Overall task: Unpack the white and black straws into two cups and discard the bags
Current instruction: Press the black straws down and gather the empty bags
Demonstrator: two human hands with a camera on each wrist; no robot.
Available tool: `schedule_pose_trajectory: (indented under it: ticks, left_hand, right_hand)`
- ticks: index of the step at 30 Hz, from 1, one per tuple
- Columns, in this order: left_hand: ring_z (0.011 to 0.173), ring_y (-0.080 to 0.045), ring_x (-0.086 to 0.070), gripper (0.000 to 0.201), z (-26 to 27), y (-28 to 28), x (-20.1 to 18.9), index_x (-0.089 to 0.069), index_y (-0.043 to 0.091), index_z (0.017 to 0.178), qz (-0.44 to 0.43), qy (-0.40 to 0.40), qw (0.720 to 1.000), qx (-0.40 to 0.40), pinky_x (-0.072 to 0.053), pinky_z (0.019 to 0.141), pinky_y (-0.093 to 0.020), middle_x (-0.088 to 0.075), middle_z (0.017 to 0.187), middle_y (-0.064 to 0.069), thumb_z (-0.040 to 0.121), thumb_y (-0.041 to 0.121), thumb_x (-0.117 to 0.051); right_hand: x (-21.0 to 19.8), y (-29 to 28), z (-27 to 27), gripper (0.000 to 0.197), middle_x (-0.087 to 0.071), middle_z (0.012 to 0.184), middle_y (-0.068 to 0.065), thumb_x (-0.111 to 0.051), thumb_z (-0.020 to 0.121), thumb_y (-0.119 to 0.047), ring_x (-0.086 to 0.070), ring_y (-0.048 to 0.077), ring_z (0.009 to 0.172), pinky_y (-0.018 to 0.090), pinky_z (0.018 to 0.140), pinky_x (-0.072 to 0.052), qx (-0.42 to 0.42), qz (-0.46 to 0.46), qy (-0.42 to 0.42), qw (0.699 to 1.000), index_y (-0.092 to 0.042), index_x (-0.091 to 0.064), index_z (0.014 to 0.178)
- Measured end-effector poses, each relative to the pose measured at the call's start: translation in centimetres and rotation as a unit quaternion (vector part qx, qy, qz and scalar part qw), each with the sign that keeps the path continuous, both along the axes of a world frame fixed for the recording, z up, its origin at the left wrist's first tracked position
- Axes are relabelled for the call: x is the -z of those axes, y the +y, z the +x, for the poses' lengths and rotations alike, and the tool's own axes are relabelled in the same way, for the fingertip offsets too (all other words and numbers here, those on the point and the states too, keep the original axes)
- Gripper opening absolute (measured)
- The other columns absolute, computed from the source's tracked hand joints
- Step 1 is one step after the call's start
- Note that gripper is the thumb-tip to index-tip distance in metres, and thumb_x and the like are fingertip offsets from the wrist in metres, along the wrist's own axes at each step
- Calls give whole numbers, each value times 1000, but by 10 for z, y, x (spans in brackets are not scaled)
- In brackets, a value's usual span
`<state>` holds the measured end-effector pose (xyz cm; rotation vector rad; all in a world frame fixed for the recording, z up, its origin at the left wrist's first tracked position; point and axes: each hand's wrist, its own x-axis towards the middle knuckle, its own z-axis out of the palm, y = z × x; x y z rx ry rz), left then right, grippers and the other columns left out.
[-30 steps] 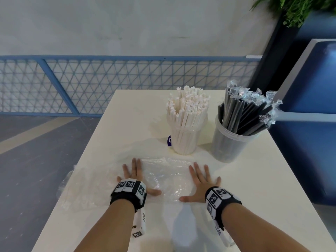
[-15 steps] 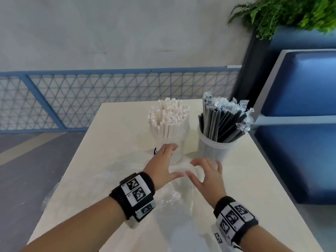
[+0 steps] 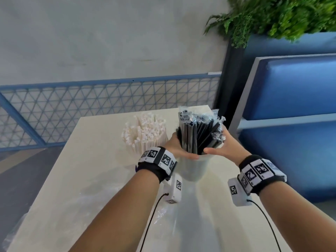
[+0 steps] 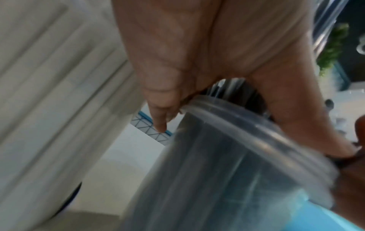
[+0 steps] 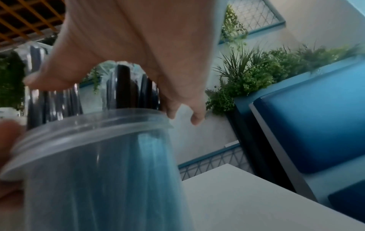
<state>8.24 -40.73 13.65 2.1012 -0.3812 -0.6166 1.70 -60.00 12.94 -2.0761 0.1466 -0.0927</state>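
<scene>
Black straws (image 3: 196, 131) in clear sleeves stand bunched in a clear cup (image 3: 194, 170) at the far middle of the table. My left hand (image 3: 177, 146) and right hand (image 3: 224, 148) cup the bundle from either side just above the rim, thumbs meeting in front. In the left wrist view the cup rim (image 4: 247, 125) sits under my palm with black straws (image 4: 233, 87) behind it. The right wrist view has black straws (image 5: 124, 87) between thumb and fingers above the cup (image 5: 98, 171). White straws (image 3: 145, 131) fill a second cup just left.
Clear empty bags (image 3: 163, 215) lie flat on the cream table (image 3: 101, 160) near the front, one hanging off the left edge (image 3: 14, 231). A blue bench (image 3: 291, 106) stands right of the table, with a blue mesh railing (image 3: 91, 106) behind and plants (image 3: 281, 13) above.
Both hands lifted off the flattened bags, moved forward and closed round the black straws in the cup. The straws now stand more upright and gathered.
</scene>
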Motion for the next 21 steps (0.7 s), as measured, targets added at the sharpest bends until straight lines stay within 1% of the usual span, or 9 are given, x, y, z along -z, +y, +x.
schedule_pose_trajectory:
  ticks: [4, 7, 9, 10, 11, 13, 16, 19, 21]
  left_hand:
    - [138, -17, -30, 153, 9, -7, 18, -8, 13, 146, -61, -42, 997, -24, -26, 116, -37, -29, 150, -6, 21, 56, -86]
    - [145, -23, -13, 140, 14, -15, 34, -17, 27, 142, -81, -74, 994, -5, -6, 120, -41, -33, 148, -2, 24, 64, -84]
    - [142, -24, -24, 128, 17, -16, 40, -21, 38, 134, -97, -71, 993, -15, -21, 117, -45, -45, 138, 2, 26, 63, -87]
    - [138, -21, -33, 132, 16, -15, 37, -18, 36, 136, -120, -58, 991, -31, -31, 113, -44, -48, 136, 1, 27, 60, -88]
    - [132, -17, -41, 138, 13, -15, 33, -14, 28, 141, -132, -49, 989, -46, -38, 109, -41, -49, 135, -1, 29, 55, -90]
    - [119, -11, -53, 130, 10, -15, 19, -17, 10, 142, -147, -63, 985, -56, -44, 103, -34, -55, 128, 1, 39, 37, -93]
    - [97, -4, -61, 82, 8, -19, 1, -41, 17, 124, -169, -120, 977, -53, -50, 92, -31, -63, 103, 10, 56, 18, -87]
    - [99, -7, -64, 79, 5, -26, -17, -47, 15, 122, -227, -140, 962, -55, -52, 93, -34, -66, 106, 5, 54, 27, -85]
    - [102, -8, -64, 83, 4, -27, -24, -43, 13, 124, -257, -150, 953, -62, -52, 92, -33, -65, 109, 1, 54, 21, -86]
  right_hand:
    - [-13, 8, 9, 132, -41, 141, -8, -82, 39, -64, -37, 13, 132, 46, 115, -26, -27, -51, 14, 998, -31, -12, 145]
    - [-18, 25, 10, 109, -38, 113, -24, -85, 61, -32, -31, 4, 118, 40, 116, -17, -19, -70, -5, 997, -16, -13, 141]
    - [-16, 32, 12, 95, -45, 112, -14, -86, 61, -26, -44, 11, 114, 30, 104, -35, 0, -50, -56, 997, -16, -22, 131]
    - [-15, 34, 13, 91, -48, 110, -10, -86, 61, -24, -50, 11, 106, 17, 92, -41, 14, -33, -74, 997, -14, -25, 128]
    - [-12, 34, 15, 87, -49, 105, -10, -86, 61, -22, -53, 6, 96, 6, 80, -40, 27, -17, -87, 996, -12, -28, 125]
    - [-14, 35, 15, 78, -48, 97, -18, -84, 64, -18, -52, -6, 85, -2, 71, -39, 31, 8, -108, 994, -12, -30, 119]
    - [-20, 33, 16, 70, -52, 100, -15, -81, 68, -16, -56, -6, 90, 9, 79, -44, 26, 53, -149, 987, -20, -28, 114]
    - [-30, 29, 20, 68, -55, 112, -3, -79, 70, -21, -56, -6, 99, 17, 90, -46, 21, 77, -197, 977, -33, -28, 114]
    - [-36, 25, 22, 71, -52, 122, 0, -79, 66, -42, -55, 4, 112, 30, 98, -46, 11, 59, -217, 974, -46, -27, 115]
